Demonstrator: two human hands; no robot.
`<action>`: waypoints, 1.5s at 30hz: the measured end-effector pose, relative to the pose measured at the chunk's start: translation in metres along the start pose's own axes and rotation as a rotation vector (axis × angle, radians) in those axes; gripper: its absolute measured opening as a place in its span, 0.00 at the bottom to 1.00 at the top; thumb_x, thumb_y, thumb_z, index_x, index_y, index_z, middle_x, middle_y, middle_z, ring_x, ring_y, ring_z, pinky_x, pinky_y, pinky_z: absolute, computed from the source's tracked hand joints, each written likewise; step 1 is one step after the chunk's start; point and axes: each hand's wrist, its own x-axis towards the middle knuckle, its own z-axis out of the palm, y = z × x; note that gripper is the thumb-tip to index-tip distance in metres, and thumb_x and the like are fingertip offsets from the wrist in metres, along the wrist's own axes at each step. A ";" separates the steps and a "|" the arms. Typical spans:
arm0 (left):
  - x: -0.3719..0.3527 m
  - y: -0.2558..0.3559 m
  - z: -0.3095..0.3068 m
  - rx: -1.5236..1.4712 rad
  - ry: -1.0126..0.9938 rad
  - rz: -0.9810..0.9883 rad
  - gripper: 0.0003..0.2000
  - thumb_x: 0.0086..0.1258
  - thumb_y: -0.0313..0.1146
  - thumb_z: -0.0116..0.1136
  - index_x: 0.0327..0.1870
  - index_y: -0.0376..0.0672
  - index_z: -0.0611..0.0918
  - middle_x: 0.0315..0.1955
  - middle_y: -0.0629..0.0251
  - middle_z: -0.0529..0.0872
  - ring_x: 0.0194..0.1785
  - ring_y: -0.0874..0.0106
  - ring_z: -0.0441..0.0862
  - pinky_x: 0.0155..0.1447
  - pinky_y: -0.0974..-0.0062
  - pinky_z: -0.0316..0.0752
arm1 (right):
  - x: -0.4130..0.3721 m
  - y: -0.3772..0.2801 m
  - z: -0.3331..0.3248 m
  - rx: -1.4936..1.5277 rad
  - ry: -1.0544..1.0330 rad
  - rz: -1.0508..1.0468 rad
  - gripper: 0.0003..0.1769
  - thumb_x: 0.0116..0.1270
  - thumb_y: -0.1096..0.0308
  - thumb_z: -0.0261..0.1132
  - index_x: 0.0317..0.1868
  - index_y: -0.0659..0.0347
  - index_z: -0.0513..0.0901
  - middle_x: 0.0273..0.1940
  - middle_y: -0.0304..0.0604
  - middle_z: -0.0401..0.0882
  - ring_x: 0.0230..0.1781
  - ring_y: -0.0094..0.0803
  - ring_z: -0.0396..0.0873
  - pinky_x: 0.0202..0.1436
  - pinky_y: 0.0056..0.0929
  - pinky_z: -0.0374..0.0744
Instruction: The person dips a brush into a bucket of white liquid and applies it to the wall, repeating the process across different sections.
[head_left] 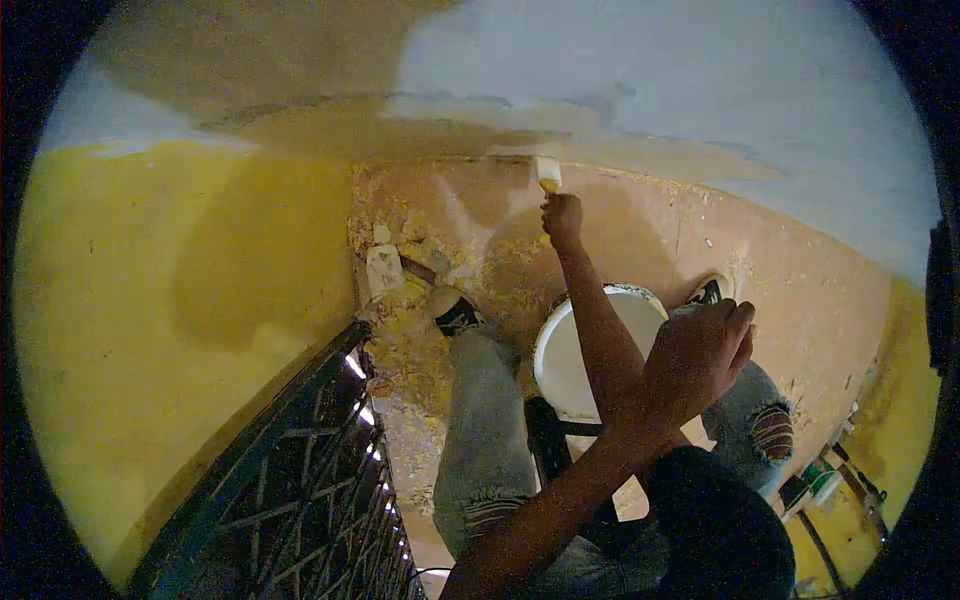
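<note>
My right hand (563, 218) is wrapped round the handle of a paintbrush (548, 172). The brush's pale, wide head touches the bottom of the wall, where it meets the floor. Crossing over my right arm, my left hand (705, 350) hangs above my right knee with its fingers curled in; I see nothing in it. Below my right forearm stands a round white bucket (552, 362) with pale paint inside, between my legs. The wall (640, 75) ahead is pale blue-grey, with a darker tan area along its lower part.
A yellow wall (120, 260) rises on the left, beside a dark metal lattice (290, 490). Flakes and a pale slab-like piece (383, 270) lie on the stained floor (640, 235) near my left shoe (457, 312). A green-and-white container (822, 482) is at lower right.
</note>
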 end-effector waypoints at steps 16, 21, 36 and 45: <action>0.005 0.000 0.000 0.022 0.024 -0.008 0.06 0.65 0.30 0.55 0.37 0.38 0.74 0.25 0.54 0.78 0.29 0.56 0.80 0.34 0.59 0.78 | 0.008 0.003 -0.016 0.192 -0.029 0.099 0.12 0.68 0.63 0.61 0.32 0.64 0.79 0.20 0.41 0.76 0.12 0.26 0.70 0.11 0.26 0.65; 0.002 -0.006 0.009 0.043 0.093 0.039 0.11 0.67 0.32 0.56 0.47 0.38 0.77 0.31 0.50 0.84 0.31 0.55 0.84 0.36 0.60 0.81 | -0.025 -0.025 -0.009 -0.016 0.056 -0.138 0.13 0.69 0.62 0.59 0.36 0.64 0.82 0.21 0.41 0.79 0.14 0.26 0.74 0.13 0.26 0.68; 0.010 -0.007 0.005 -0.068 0.063 -0.011 0.10 0.68 0.32 0.54 0.46 0.39 0.75 0.34 0.49 0.82 0.36 0.50 0.81 0.40 0.56 0.78 | 0.040 0.066 0.095 -0.177 0.048 -0.369 0.14 0.69 0.62 0.60 0.31 0.64 0.80 0.22 0.42 0.79 0.14 0.26 0.72 0.12 0.28 0.66; 0.005 -0.002 0.007 -0.028 -0.010 0.001 0.10 0.68 0.31 0.54 0.47 0.39 0.76 0.33 0.49 0.82 0.37 0.51 0.82 0.39 0.57 0.79 | -0.103 0.000 -0.029 0.103 0.040 -0.025 0.15 0.71 0.57 0.58 0.39 0.62 0.76 0.23 0.38 0.74 0.14 0.23 0.68 0.14 0.22 0.66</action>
